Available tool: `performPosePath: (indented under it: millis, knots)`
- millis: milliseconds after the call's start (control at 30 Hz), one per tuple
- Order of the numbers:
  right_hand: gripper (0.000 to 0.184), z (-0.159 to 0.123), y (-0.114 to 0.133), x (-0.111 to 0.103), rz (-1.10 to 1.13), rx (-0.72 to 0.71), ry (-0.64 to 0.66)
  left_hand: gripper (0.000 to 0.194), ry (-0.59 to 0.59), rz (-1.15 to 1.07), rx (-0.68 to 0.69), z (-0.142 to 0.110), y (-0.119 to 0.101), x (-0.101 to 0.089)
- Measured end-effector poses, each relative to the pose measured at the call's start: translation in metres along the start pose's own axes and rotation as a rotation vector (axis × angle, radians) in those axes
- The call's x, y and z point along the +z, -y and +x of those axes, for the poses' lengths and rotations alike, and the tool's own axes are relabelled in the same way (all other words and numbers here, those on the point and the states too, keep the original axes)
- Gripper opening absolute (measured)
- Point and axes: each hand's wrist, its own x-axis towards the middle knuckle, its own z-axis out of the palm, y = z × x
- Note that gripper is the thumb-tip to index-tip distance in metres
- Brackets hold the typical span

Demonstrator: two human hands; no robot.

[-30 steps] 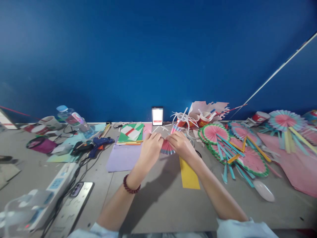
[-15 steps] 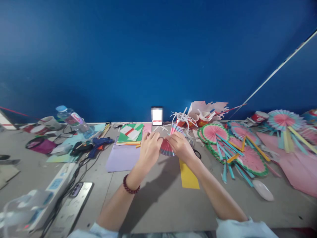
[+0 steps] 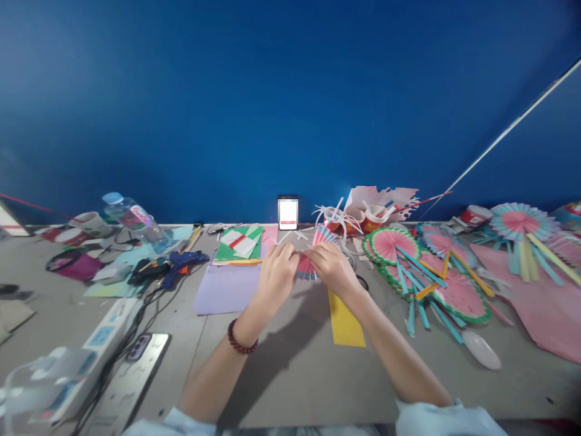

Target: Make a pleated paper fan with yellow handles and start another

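Between my two hands is a pleated paper fan point(image 3: 308, 267) in pink and light blue, held just above the table. My left hand point(image 3: 279, 266) is closed with its fingertips pinching the fan's left side. From the right, my right hand point(image 3: 330, 264) grips the fan with bent fingers, close to the left fingertips. Part of the fan fans out behind my right hand, and its middle is hidden by my fingers. A yellow paper sheet point(image 3: 346, 321) lies under my right wrist, and dark scissor handles point(image 3: 362, 282) peek out beside it.
Finished paper fans point(image 3: 458, 290) lie at the right beside a white oval object point(image 3: 482, 349). Purple paper point(image 3: 222, 290) is left of my hands. A blue glue gun point(image 3: 181, 266), power strip point(image 3: 97, 345), phone point(image 3: 140, 369) and bottle point(image 3: 136, 218) occupy the left. A lit phone point(image 3: 288, 213) leans on the wall.
My left hand has shifted slightly right, its fingers curling more tightly at the fan. Less of the fan shows below my hands. Everything else on the table stays put.
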Motion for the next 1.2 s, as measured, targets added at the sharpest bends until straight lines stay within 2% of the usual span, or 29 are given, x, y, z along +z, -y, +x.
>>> performPosePath:
  millis: [133, 300, 367, 467, 533, 600, 733, 800, 900, 1000, 1100, 1200]
  knots:
    - [0.026, 0.0, 0.001, 0.001, -0.011, 0.023, -0.014, 0.029, 0.029, -0.021, -0.058, -0.001, -0.005, 0.0]
    - [0.026, -0.001, -0.003, -0.003, -0.031, -0.013, 0.058, 0.027, 0.218, -0.185, -0.213, 0.002, -0.007, -0.01]
    - [0.025, 0.0, -0.006, -0.007, -0.057, -0.046, 0.068, 0.024, 0.297, -0.332, -0.279, 0.004, -0.001, -0.015]
    - [0.026, 0.001, -0.01, -0.013, -0.1, -0.072, 0.065, 0.033, 0.382, -0.648, -0.365, 0.006, 0.015, -0.018]
    - [0.028, 0.002, -0.011, -0.016, -0.106, -0.084, 0.061, 0.04, 0.428, -0.868, -0.47, 0.007, 0.027, -0.018]
    - [0.028, 0.002, -0.011, -0.018, -0.114, -0.094, 0.052, 0.04, 0.526, -1.065, -0.563, 0.006, 0.035, -0.015]
    - [0.027, 0.002, -0.01, -0.017, -0.122, -0.102, 0.038, 0.051, 0.683, -1.365, -0.603, 0.005, 0.038, -0.008]
    - [0.027, 0.002, -0.009, -0.017, -0.107, -0.096, 0.032, 0.055, 0.695, -1.456, -0.623, 0.004, 0.035, -0.002]
    - [0.026, 0.002, -0.006, -0.016, -0.081, -0.09, 0.01, 0.059, 0.642, -1.555, -0.637, 0.002, 0.029, 0.008]
    - [0.025, 0.003, -0.004, -0.014, -0.025, -0.07, -0.013, 0.051, 0.604, -1.609, -0.668, 0.0, 0.025, 0.018]
    - [0.028, 0.003, -0.002, -0.011, 0.065, -0.001, -0.022, 0.043, 0.568, -1.712, -0.758, -0.001, 0.024, 0.024]
    - [0.032, 0.004, -0.002, -0.011, 0.128, 0.114, -0.092, 0.039, 0.456, -1.81, -0.826, 0.0, 0.024, 0.024]
